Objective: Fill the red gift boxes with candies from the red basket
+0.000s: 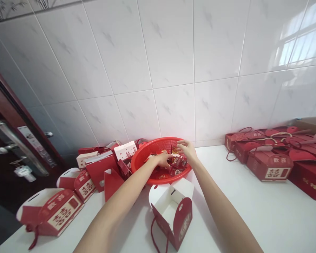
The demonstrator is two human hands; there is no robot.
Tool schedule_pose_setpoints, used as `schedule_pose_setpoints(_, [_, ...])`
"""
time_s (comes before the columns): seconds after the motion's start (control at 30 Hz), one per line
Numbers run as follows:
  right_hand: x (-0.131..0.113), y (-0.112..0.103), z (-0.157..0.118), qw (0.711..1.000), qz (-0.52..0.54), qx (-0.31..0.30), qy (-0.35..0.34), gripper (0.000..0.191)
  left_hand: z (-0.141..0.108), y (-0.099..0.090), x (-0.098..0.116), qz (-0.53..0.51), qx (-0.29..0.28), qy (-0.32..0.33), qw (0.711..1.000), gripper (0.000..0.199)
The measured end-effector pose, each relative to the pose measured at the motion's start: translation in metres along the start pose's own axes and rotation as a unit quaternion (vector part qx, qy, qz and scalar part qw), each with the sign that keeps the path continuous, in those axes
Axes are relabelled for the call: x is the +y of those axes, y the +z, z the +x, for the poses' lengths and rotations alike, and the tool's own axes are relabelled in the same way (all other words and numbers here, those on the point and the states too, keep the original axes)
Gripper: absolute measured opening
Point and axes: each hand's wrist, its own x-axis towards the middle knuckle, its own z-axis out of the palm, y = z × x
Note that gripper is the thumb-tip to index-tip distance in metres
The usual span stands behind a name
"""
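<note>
Near the table's back edge, about midway along the part in view, lie small red wrapped packets (175, 162) inside a red plastic basket (140, 160). The left hand (162, 160) reaches down among them, fingers bent and partly hidden; I cannot tell whether it grips one. The right hand (186, 149) is partly open over the basket's right rim, its fingers loosely curved above the packets; whether the fingertips touch any is unclear.

Just in front of the basket, between the forearms, stands an open red box (171, 214) with a white inside, its flaps spread and a red cord (152, 233) hanging at its near side. Toward the table's left edge sit two more open boxes (55, 214), and behind them, left of the basket, is a jumble of red and white boxes (125, 150). Along the back edge at the right, red boxes with character labels (270, 167) are packed together on the white table (226, 196). Behind rises a pale tiled wall (173, 63); past the left edge is a dark door (5, 154) with keys (25, 172) hanging at its lock.
</note>
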Motion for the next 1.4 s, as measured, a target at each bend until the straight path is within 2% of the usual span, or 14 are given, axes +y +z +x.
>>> schedule_pose_setpoints(0.07, [0.001, 0.000, 0.001, 1.000, 0.019, 0.007, 0.010, 0.016, -0.003, 0.002, 0.003, 0.003, -0.015, -0.013, 1.000, 0.068])
schedule_pose_setpoints(0.17, [0.000, 0.000, 0.000, 0.999, 0.036, 0.012, 0.015, 0.015, -0.009, 0.003, 0.010, 0.000, -0.038, -0.025, 0.999, 0.028])
schedule_pose_setpoints(0.23, [0.000, 0.000, 0.000, 0.999, 0.043, 0.014, 0.016, 0.014, -0.012, 0.002, 0.012, -0.001, -0.044, -0.034, 0.998, 0.013])
schedule_pose_setpoints(0.4, [0.001, 0.000, 0.000, 0.998, 0.051, 0.016, 0.014, 0.012, -0.011, -0.001, 0.013, -0.007, -0.020, -0.046, 0.999, 0.019])
schedule_pose_setpoints(0.53, [0.001, 0.002, 0.000, 0.998, 0.052, 0.014, 0.013, 0.012, 0.000, -0.002, 0.016, -0.019, 0.000, -0.028, 0.999, 0.057])
schedule_pose_setpoints(0.6, [0.000, 0.001, 0.000, 0.998, 0.053, 0.016, 0.014, 0.011, 0.005, -0.001, 0.020, -0.027, -0.005, -0.015, 1.000, 0.065])
schedule_pose_setpoints(0.83, [0.002, -0.003, 0.003, 0.997, 0.059, 0.057, 0.011, 0.014, 0.011, 0.010, 0.019, -0.085, -0.010, 0.009, 0.996, 0.052])
schedule_pose_setpoints(0.97, [0.004, -0.004, 0.003, 0.997, 0.046, 0.060, 0.007, 0.018, 0.008, 0.007, 0.014, -0.154, 0.015, 0.009, 0.988, 0.038])
schedule_pose_setpoints(1.1, [0.006, -0.005, 0.004, 0.997, 0.017, 0.070, 0.009, 0.023, 0.004, -0.006, 0.009, -0.259, 0.106, 0.038, 0.959, 0.039])
schedule_pose_setpoints(1.2, [0.007, -0.005, 0.005, 0.996, -0.002, 0.083, 0.016, 0.034, 0.000, -0.015, 0.003, -0.343, 0.192, 0.065, 0.917, 0.041])
schedule_pose_setpoints(1.3, [0.005, -0.002, 0.004, 0.995, -0.007, 0.093, 0.026, 0.053, -0.004, -0.019, 0.001, -0.407, 0.250, 0.094, 0.873, 0.043])
schedule_pose_setpoints(1.4, [0.002, 0.001, 0.002, 0.996, 0.071, 0.028, 0.037, 0.054, -0.005, -0.020, 0.004, -0.438, 0.263, 0.113, 0.852, 0.046])
